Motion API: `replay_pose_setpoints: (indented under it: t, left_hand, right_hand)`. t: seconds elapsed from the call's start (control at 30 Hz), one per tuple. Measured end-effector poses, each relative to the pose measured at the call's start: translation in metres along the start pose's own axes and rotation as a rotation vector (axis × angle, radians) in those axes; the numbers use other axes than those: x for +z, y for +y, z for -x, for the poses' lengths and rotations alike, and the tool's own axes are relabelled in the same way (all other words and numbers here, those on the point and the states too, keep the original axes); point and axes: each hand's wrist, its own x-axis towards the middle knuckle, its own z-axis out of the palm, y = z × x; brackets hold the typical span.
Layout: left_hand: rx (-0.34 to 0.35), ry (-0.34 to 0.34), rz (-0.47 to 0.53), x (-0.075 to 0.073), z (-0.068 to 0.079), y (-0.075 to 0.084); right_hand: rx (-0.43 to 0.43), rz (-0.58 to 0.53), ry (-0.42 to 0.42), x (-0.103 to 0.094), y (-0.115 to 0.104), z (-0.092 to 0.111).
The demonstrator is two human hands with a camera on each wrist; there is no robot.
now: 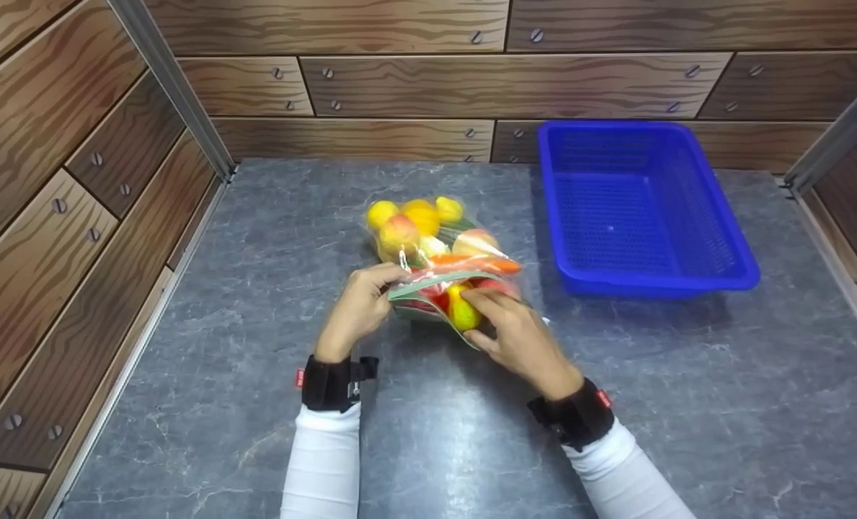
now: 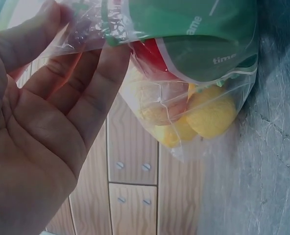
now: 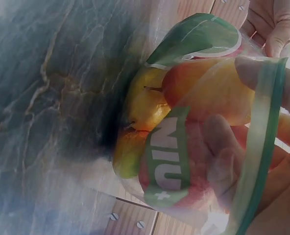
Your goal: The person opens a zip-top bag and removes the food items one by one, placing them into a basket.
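In the head view, a see-through bag [image 1: 432, 282] full of fruit [image 1: 399, 236] sits just above the middle of the grey table [image 1: 183, 360]. The left hand [image 1: 360, 303] is at eight o'clock from the bag, pinching its edge with thumb and finger. The right hand [image 1: 518, 335], between four and five o'clock, has its fingers in the bag's open mouth, gripping a yellow fruit [image 1: 463, 308]. A blue basket [image 1: 742, 272] stands apart, between two and three o'clock.

In the left wrist view, the left hand comes in from nine o'clock. The bag hangs at one o'clock, with green print [image 2: 199, 56].

In the right wrist view, the right hand is at four o'clock, its fingers bent near a yellow and red fruit [image 3: 208, 88]. The left hand shows at two o'clock.
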Motion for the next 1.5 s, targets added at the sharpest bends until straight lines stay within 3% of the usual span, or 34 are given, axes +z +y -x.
replay_pose_setpoints:
  t: [0.4,0.63,1.13,1.5]
  left_hand:
    - [-0.001,-0.028,-0.023,-0.003,-0.001,0.001]
    - [0.003,-0.026,-0.026,-0.003,-0.001,0.003]
    - [-0.017,-0.039,-0.020,-0.002,0.000,0.003]
    - [-0.011,-0.051,-0.015,-0.002,0.000,0.001]
  right_hand:
    - [-0.075,-0.001,0.110,-0.007,0.003,-0.002]
    - [-0.050,-0.048,0.099,-0.018,0.001,-0.001]
    - [-0.109,-0.208,0.150,-0.042,-0.001,-0.003]
    - [-0.043,-0.290,0.200,-0.063,-0.003,-0.002]
